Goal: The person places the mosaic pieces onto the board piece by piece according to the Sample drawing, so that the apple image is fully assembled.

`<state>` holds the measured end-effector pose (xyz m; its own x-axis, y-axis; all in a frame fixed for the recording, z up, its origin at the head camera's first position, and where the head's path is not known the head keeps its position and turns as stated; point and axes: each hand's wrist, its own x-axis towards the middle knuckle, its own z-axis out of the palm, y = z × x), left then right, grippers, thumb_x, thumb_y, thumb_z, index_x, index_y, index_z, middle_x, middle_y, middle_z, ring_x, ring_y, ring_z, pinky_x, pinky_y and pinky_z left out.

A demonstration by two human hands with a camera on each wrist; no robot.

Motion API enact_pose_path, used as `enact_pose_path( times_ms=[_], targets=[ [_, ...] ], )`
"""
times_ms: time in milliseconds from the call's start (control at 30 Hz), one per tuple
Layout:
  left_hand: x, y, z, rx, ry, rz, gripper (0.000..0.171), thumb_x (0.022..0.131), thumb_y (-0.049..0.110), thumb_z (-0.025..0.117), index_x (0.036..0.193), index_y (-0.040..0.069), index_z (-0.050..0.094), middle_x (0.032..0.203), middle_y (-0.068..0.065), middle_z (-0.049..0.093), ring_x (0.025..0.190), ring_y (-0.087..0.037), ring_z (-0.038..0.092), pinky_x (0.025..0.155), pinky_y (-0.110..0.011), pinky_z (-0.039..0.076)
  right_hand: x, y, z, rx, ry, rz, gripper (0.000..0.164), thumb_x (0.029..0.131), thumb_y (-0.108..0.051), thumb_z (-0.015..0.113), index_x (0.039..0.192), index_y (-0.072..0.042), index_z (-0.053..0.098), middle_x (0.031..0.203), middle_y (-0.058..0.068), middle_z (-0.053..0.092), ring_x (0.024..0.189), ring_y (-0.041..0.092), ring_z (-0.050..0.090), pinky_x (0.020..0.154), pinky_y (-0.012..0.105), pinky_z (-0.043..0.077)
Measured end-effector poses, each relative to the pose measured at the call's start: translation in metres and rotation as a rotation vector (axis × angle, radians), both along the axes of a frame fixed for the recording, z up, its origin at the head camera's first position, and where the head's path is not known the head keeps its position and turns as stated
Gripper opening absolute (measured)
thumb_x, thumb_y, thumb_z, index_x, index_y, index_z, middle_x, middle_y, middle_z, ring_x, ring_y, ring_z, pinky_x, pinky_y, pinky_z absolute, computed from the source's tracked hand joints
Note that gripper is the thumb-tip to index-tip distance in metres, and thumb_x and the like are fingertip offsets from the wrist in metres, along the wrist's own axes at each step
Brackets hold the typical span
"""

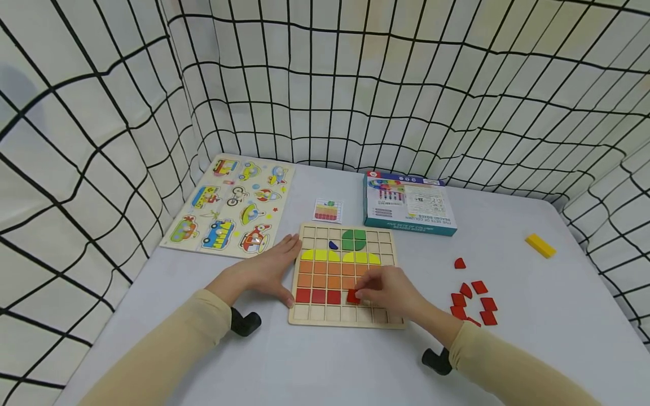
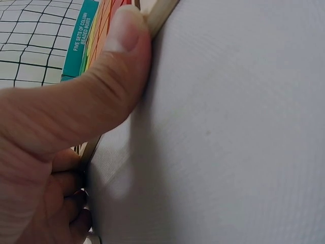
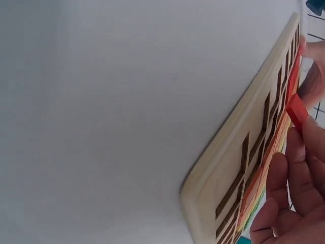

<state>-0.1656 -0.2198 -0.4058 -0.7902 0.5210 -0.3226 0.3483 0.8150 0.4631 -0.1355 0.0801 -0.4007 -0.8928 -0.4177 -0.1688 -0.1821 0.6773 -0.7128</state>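
A wooden grid board (image 1: 341, 316) lies on the table, with green, yellow, orange and red pieces filling several of its rows. Between thumb and fingertips my right hand (image 1: 388, 290) pinches a red square tile (image 1: 352, 296), held over the red row, just right of three red tiles (image 1: 319, 296). In the right wrist view that tile (image 3: 296, 109) stands tilted above the board's surface. My left hand (image 1: 269, 270) rests along the board's left edge, thumb and fingers spread apart. Its thumb (image 2: 117, 66) presses at the edge in the left wrist view. A small blue piece (image 1: 333, 245) sits in the upper grid.
Loose red pieces (image 1: 488, 304) lie to the right of the board. Behind it are a small pattern card (image 1: 327, 210) and a teal-edged box (image 1: 410, 204). A vehicle picture puzzle (image 1: 233, 208) lies at left, a yellow block (image 1: 540, 246) at far right. Black netting surrounds the table.
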Motion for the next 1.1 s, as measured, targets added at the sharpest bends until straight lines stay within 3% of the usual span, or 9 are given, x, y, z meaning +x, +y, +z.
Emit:
enact_pose_path(
  times_ms=[167,500,733,933,1100],
  targets=[
    [0.0,-0.001,-0.001,0.004,0.0,-0.005,0.134,0.069,0.05,0.092,0.161,-0.006,0.012,0.172,-0.021,0.004,0.16,-0.039,-0.001,0.13,-0.053,0.013,-0.001,-0.011,-0.004,0.023,0.02,0.034,0.003,0.089,-0.013,0.079,0.091,-0.011,0.077,0.086,-0.005,0.072,0.079,0.01,0.061,0.07,0.017,0.054],
    [0.0,-0.001,-0.001,0.012,0.0,-0.009,0.135,0.069,0.05,0.092,0.161,-0.006,0.011,0.172,-0.022,0.003,0.16,-0.039,-0.002,0.13,-0.053,0.013,-0.001,-0.019,-0.009,0.126,0.151,0.061,0.008,0.089,-0.016,0.08,0.087,-0.009,0.078,0.08,-0.009,0.07,0.076,0.008,0.057,0.067,0.018,0.052],
    [0.0,-0.001,0.0,0.013,-0.005,-0.002,0.134,0.069,0.049,0.092,0.161,-0.006,0.011,0.172,-0.022,0.003,0.16,-0.039,-0.002,0.13,-0.053,0.013,0.002,-0.021,-0.009,0.152,0.209,0.062,0.003,0.087,-0.013,0.081,0.087,-0.014,0.079,0.078,-0.009,0.07,0.077,0.008,0.055,0.067,0.019,0.049],
    [0.001,0.0,0.002,0.01,-0.006,0.007,0.134,0.068,0.049,0.092,0.161,-0.006,0.012,0.172,-0.022,0.004,0.16,-0.039,-0.001,0.13,-0.053,0.013,0.003,-0.005,-0.001,0.149,0.14,-0.037,0.004,0.089,-0.014,0.08,0.091,-0.018,0.078,0.084,-0.008,0.068,0.082,0.012,0.054,0.068,0.022,0.048],
    [0.001,0.0,0.002,-0.002,-0.012,0.012,0.134,0.069,0.049,0.092,0.162,-0.004,0.011,0.172,-0.02,0.003,0.161,-0.037,-0.002,0.131,-0.051,0.013,-0.007,0.046,0.006,0.191,0.09,-0.174,0.013,0.092,-0.015,0.076,0.104,-0.012,0.077,0.093,0.0,0.071,0.089,0.017,0.057,0.068,0.022,0.05]
  ],
)
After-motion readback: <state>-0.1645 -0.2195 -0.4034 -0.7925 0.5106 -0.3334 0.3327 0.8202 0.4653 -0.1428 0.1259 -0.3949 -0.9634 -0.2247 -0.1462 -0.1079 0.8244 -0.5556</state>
